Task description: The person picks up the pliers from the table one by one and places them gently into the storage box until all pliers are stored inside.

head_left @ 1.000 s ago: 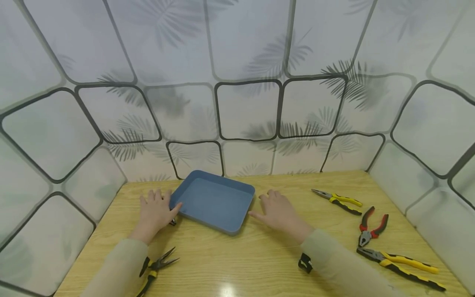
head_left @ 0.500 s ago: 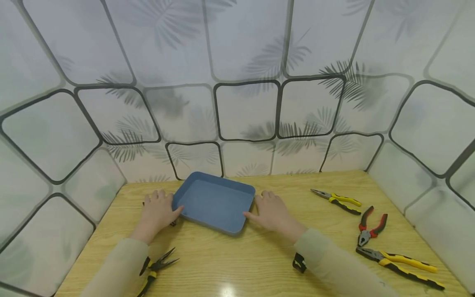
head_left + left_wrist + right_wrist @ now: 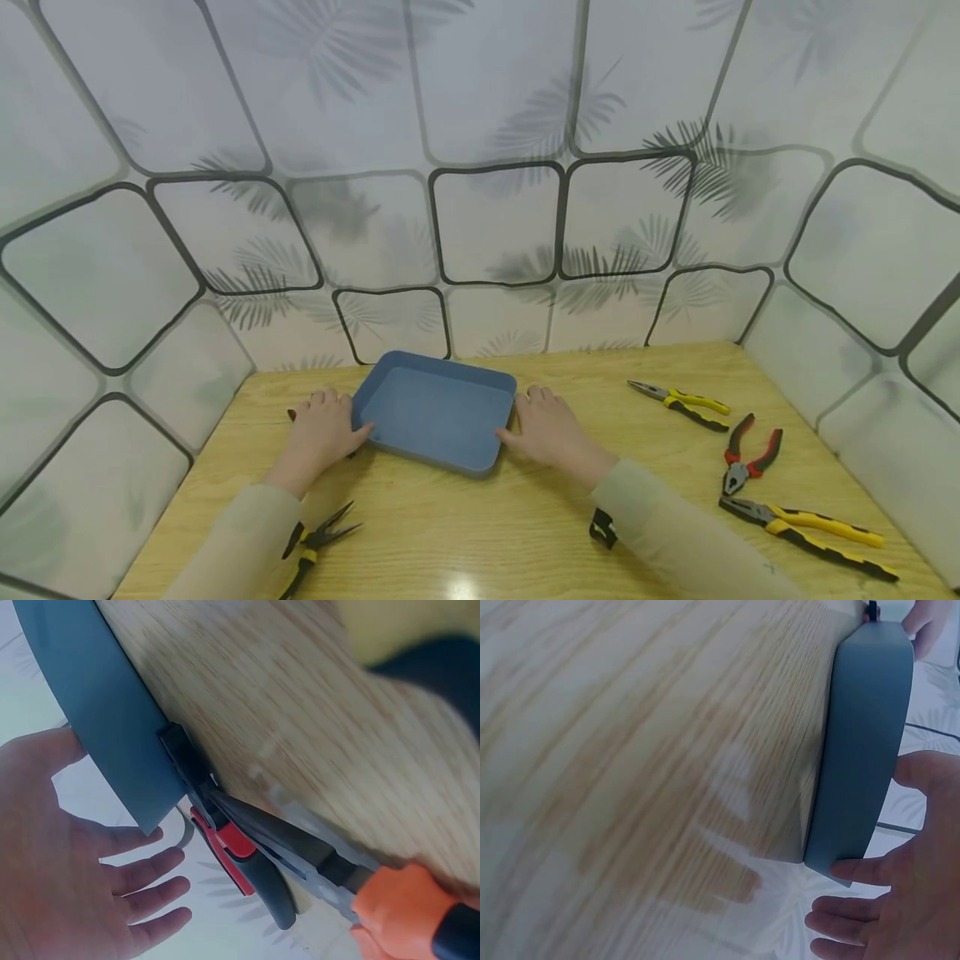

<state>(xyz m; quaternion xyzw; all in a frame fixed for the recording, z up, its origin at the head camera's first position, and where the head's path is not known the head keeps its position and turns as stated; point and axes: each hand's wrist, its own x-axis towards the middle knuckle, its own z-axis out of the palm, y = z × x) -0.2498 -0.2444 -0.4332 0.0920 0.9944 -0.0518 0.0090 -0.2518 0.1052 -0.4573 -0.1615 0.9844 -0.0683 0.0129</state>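
Observation:
A blue rectangular tray (image 3: pixel 435 417) sits on the wooden table between both hands. My left hand (image 3: pixel 322 429) rests at its left end, thumb over the near rim. In the left wrist view, the fingers (image 3: pixel 150 874) are spread and mostly straight beside the tray's corner. Close to that corner lie red-and-dark-handled pliers (image 3: pixel 232 840) and orange-handled needle-nose pliers (image 3: pixel 401 904), mostly hidden by the hand in the head view. My right hand (image 3: pixel 551 429) touches the tray's right end. Its thumb meets the rim and its straight index finger lies against the outer wall.
Yellow-and-black needle-nose pliers (image 3: pixel 311 546) lie partly under the left sleeve. On the right are yellow-and-black long-nose pliers (image 3: pixel 690 406), red-and-black pliers (image 3: pixel 738 471) and larger yellow-and-black pliers (image 3: pixel 810 533). Patterned fabric walls (image 3: pixel 495 225) stand behind and at both sides.
My right hand has moved left against the tray, and my left hand has shifted slightly right. The tray has slid slightly right and toward me.

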